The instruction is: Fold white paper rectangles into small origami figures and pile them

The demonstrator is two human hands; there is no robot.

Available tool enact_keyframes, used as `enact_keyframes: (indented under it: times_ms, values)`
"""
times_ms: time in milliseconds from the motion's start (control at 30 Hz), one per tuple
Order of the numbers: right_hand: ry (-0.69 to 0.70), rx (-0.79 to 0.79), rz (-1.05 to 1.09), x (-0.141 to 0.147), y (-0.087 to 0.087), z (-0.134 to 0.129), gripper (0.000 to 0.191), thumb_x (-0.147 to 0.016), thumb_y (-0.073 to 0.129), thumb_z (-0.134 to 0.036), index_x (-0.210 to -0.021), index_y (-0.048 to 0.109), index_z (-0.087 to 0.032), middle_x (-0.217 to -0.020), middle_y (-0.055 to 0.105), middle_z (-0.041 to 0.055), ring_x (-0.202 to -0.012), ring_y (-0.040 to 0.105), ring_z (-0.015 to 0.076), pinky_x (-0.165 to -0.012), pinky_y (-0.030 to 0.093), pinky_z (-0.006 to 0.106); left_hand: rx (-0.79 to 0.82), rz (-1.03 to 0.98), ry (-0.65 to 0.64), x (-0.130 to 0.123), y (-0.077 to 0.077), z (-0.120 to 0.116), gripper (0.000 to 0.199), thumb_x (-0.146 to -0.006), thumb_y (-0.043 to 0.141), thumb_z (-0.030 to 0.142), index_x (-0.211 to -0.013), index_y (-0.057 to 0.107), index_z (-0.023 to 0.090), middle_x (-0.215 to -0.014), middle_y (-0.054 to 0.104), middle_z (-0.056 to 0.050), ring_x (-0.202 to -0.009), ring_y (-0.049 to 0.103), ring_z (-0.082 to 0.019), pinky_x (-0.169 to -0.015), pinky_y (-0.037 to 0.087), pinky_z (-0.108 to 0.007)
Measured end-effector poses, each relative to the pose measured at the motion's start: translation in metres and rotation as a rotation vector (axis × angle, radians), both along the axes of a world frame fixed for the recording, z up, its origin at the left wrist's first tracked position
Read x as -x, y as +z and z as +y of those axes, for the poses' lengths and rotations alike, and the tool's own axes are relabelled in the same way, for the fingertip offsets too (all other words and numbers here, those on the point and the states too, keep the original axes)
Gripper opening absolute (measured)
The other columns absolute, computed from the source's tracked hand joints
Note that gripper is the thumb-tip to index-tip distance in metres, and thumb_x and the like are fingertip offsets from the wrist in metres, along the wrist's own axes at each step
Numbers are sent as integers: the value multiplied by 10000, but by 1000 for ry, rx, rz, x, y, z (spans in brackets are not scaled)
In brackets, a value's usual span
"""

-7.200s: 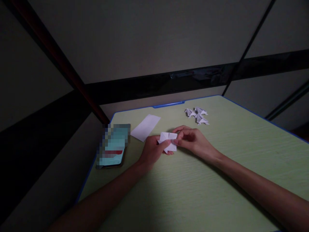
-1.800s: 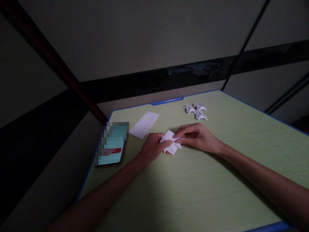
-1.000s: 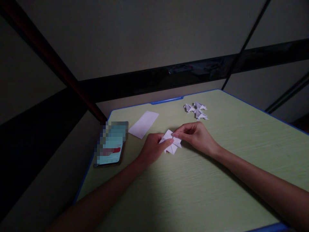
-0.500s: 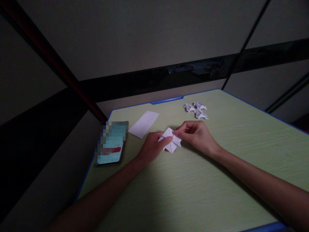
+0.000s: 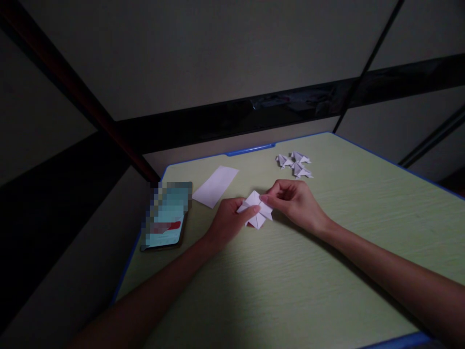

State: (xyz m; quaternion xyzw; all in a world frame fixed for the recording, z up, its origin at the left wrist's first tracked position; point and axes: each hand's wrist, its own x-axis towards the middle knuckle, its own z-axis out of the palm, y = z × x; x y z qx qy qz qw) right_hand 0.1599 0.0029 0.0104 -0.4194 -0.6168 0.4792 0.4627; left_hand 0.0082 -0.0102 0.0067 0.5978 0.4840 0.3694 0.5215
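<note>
A white folded origami paper (image 5: 257, 220) with diagonal creases and pointed flaps is held just above the table in the middle of the head view. My left hand (image 5: 229, 219) grips its left side, the thumb lying flat across the front and the fingers behind. At the upper right edge, my right hand (image 5: 295, 201) pinches the paper between thumb and forefinger, its other fingers curled in. A small red patch shows at the paper's lower left. The back of the paper is hidden.
Three folded paper figures (image 5: 300, 169) lie close together at the back of the green table (image 5: 290, 291). A flat white paper sheet (image 5: 215, 186) rests behind my left hand. Left of it is a lit phone (image 5: 163, 232), partly blurred. Cabinet panels (image 5: 218, 63) rise behind the table's blue edge.
Almost nothing differs. The whole view has shifted very slightly, and both hands keep their hold on the folded paper.
</note>
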Motion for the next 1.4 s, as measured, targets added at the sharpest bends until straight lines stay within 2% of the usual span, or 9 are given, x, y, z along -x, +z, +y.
enact_keyframes:
  times_ms: [133,300,433,633,1000,1167,1400]
  values:
    - [-1,-3,2,1,0,-1,180,-615,615,-246,-552,484,-140,-513,509,-19,-460,412,62,-428,313,210,-31,42,49,-2,2,-2,182,-680,541,265,-611,593,105,-521,592,-10,-475,511,-84,-473,379,-195]
    - [0,73,58,2,-2,2,187,-607,611,-255,-531,481,-144,-483,489,-31,-449,401,60,-448,302,220,-59,74,98,-2,0,-3,189,-675,538,268,-590,588,106,-505,571,-2,-456,485,-85,-450,351,-196]
    - [88,147,134,1,0,4,197,-624,595,-287,-540,503,-135,-515,498,-21,-486,427,68,-490,323,225,-74,95,109,-1,-2,-2,196,-666,541,281,-591,586,105,-511,564,-2,-459,475,-89,-448,339,-201]
    - [251,148,-33,1,4,0,218,-585,660,-279,-613,497,-136,-518,458,-38,-477,388,62,-446,270,206,-87,96,112,-2,-1,-3,183,-656,543,271,-578,573,108,-485,536,15,-441,442,-77,-428,307,-192]
    - [236,151,-74,1,2,-1,189,-659,579,-286,-569,493,-143,-449,428,-46,-414,348,57,-411,238,211,-104,112,87,0,-6,-1,189,-669,534,283,-616,590,110,-490,550,10,-441,462,-82,-440,331,-198]
    - [276,192,12,-1,-1,0,213,-673,563,-295,-548,505,-132,-441,445,-37,-406,362,55,-420,254,215,-37,29,83,0,-3,-2,168,-643,567,272,-603,582,109,-494,554,12,-445,466,-79,-440,336,-194]
    - [335,210,216,-1,-3,1,239,-679,561,-338,-560,488,-144,-467,463,-41,-420,398,53,-431,276,207,33,-174,-47,1,-3,-2,199,-665,561,301,-664,586,104,-552,589,-10,-484,502,-85,-484,375,-202]
